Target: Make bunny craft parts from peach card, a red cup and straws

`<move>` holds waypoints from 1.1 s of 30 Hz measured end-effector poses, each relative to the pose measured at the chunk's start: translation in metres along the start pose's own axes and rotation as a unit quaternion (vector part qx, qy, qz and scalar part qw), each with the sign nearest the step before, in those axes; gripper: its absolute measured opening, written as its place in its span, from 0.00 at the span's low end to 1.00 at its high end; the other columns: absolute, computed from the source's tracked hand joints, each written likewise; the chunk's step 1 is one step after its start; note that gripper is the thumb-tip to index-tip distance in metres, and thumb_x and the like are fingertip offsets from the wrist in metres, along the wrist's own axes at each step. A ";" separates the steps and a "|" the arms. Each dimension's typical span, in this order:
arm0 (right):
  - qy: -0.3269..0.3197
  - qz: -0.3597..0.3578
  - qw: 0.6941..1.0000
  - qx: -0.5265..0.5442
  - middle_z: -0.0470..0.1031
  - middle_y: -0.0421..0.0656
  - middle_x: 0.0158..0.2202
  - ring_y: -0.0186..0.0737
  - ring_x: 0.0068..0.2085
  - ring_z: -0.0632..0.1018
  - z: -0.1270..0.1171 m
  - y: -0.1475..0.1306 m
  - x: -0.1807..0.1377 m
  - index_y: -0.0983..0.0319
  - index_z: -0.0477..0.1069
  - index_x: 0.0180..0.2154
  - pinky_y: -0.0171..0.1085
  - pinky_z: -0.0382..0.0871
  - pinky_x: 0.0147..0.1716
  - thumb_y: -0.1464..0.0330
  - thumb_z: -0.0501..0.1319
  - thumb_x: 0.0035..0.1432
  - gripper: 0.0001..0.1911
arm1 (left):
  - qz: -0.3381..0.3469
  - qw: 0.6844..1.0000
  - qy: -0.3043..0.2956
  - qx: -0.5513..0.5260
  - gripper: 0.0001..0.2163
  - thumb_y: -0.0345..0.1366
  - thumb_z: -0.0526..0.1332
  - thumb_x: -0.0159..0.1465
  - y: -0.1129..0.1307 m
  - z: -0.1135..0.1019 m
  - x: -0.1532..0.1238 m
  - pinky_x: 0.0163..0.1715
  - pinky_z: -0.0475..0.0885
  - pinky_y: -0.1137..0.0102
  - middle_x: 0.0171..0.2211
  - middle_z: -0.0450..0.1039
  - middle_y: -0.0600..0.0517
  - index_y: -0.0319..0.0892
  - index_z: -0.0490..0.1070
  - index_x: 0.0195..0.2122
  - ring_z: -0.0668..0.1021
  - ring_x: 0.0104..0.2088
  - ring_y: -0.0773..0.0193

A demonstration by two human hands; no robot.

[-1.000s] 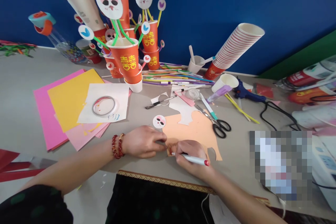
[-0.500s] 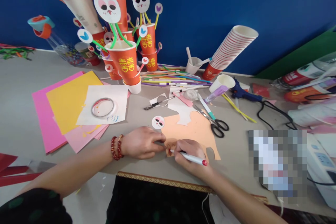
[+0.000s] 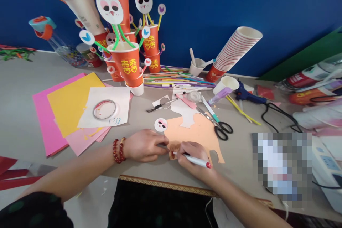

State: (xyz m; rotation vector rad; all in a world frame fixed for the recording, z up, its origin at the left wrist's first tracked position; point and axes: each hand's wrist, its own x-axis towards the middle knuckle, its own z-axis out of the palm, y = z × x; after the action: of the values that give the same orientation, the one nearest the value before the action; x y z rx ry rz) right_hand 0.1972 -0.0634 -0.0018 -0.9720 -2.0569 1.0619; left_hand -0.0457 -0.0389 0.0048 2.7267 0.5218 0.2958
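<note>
In my right hand is a white marker with a red end, gripped like a pen. Its tip meets a small dark-reddish drawn shape at the lower left corner of a peach paper sheet with cut-out edges. My left hand lies on the table at that sheet's left edge, fingers stretched out, thumb side slightly apart. Its fingertips touch or nearly touch the paper corner. Just above them sits a small round paper rabbit face. Black-handled scissors rest on the sheet's right side.
Decorated red paper cups stand at the back left, near coloured paper sheets and a tape roll. Pipe cleaners lie at the back. To the right are stacked cups, a blue glue gun and its cord.
The drawn shape at the paper corner looks slightly more filled with colour. Both hands and the marker stay in almost the same place.
</note>
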 end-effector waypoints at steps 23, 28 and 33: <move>-0.012 -0.030 0.999 -0.019 0.75 0.37 0.23 0.34 0.24 0.76 -0.002 -0.003 0.002 0.58 0.59 0.23 0.31 0.66 0.26 0.76 0.54 0.53 0.10 | 0.005 1.000 -0.004 0.002 0.11 0.34 0.56 0.63 0.000 -0.002 0.001 0.36 0.69 0.62 0.46 0.72 0.46 0.44 0.70 0.46 0.75 0.37 0.58; -0.019 -0.037 0.999 -0.014 0.75 0.37 0.23 0.33 0.24 0.75 -0.003 -0.003 0.001 0.58 0.60 0.24 0.31 0.66 0.26 0.76 0.54 0.52 0.09 | 0.004 1.000 -0.007 0.000 0.12 0.34 0.55 0.63 0.000 -0.001 0.000 0.37 0.70 0.62 0.48 0.71 0.45 0.44 0.70 0.47 0.75 0.39 0.57; -0.014 -0.028 0.999 -0.017 0.76 0.38 0.24 0.34 0.25 0.76 -0.003 -0.004 0.001 0.58 0.60 0.24 0.31 0.67 0.26 0.75 0.54 0.54 0.09 | 0.002 1.000 -0.007 -0.003 0.12 0.33 0.54 0.63 0.000 -0.001 0.001 0.37 0.69 0.62 0.47 0.72 0.44 0.43 0.70 0.46 0.75 0.38 0.57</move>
State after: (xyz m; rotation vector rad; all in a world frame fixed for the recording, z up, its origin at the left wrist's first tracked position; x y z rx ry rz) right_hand 0.1977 -0.0625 0.0033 -0.9164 -2.1193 1.0198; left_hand -0.0453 -0.0381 0.0054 2.7221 0.5101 0.2778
